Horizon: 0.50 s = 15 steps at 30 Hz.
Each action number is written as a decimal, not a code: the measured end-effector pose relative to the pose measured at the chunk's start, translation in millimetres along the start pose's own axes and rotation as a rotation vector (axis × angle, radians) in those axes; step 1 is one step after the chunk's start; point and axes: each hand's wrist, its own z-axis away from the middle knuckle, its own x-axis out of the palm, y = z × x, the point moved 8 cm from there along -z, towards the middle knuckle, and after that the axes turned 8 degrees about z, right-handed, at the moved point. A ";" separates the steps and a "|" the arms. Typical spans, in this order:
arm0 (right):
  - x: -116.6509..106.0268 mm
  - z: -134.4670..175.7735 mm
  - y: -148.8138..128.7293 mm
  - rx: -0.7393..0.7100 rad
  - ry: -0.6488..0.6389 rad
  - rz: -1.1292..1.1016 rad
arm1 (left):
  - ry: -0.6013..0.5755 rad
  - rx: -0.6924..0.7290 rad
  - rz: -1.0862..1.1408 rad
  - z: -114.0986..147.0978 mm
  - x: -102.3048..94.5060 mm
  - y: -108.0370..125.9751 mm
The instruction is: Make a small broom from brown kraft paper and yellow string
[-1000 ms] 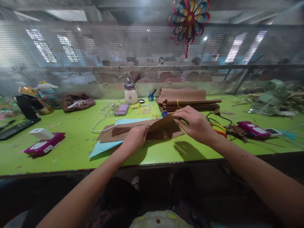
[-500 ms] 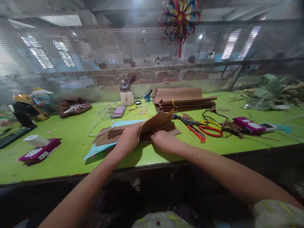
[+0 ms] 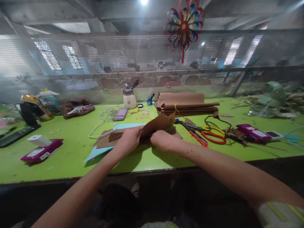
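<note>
A folded sheet of brown paper (image 3: pixel 155 124) is raised at a slant in front of me. My left hand (image 3: pixel 130 138) is closed on its left end. My right hand (image 3: pixel 162 141) is curled shut at the lower edge of the same paper, its fingertips partly hidden behind it. Under and left of the hands lies a pleated stack of brown paper (image 3: pixel 115 135), on top of light blue sheets (image 3: pixel 99 153). To the right, scissors with red handles (image 3: pixel 215 138) and other tools with red and yellow grips rest on the table.
A thick pile of folded brown paper (image 3: pixel 181 98) tied with yellow string sits at the back. Nearby are a beige bottle (image 3: pixel 129 98), a small blue jar (image 3: pixel 149 101) and a phone (image 3: pixel 120 114). Purple power strips (image 3: pixel 42 151) flank the green table (image 3: pixel 71 164). A perforated screen stands behind.
The view has tilted up slightly. My right hand has shifted a little up along the paper's lower edge, while my left hand keeps its hold.
</note>
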 end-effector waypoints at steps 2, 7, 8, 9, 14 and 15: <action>0.5 2.9 -4.5 0.006 0.024 0.031 | -0.010 -0.017 -0.011 -1.7 -2.3 -0.5; -15.6 21.7 -7.4 0.055 0.105 0.110 | -0.082 -0.099 -0.083 -4.1 -7.5 -3.8; -22.3 28.9 -6.5 0.067 0.136 0.136 | -0.083 -0.096 -0.065 -3.9 -8.3 -3.2; -29.4 38.2 -5.7 0.076 0.173 0.166 | -0.082 -0.081 -0.037 -3.1 -8.5 -1.9; -54.9 119.1 4.3 0.143 0.375 0.192 | -0.092 0.059 0.041 15.6 6.7 8.9; -59.9 140.0 9.7 0.182 0.431 0.148 | -0.097 0.078 0.034 22.6 12.2 11.8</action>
